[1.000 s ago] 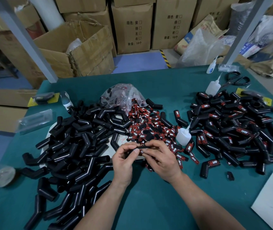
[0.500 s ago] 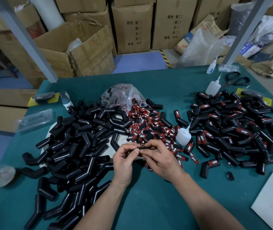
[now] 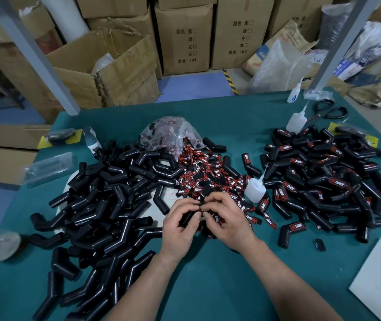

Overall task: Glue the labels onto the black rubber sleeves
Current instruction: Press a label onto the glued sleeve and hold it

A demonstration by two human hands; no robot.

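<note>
Item: sleeve (image 3: 185, 218), gripped in my L hand (image 3: 180, 229), fingers curled; my R hand (image 3: 229, 222) pinches label (image 3: 200, 207) onto its top end.

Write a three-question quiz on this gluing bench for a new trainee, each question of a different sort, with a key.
1. True or false: red labels show on sleeves in the right pile, and none show in the left pile.
2. What do the left hand and right hand hold between them? A) scissors B) a black sleeve C) a cardboard box
3. Fill in: by the person's own sides, the nearest glue bottle stands upright at the ___ edge of the loose label heap.
Key: 1 true; 2 B; 3 right.
</note>
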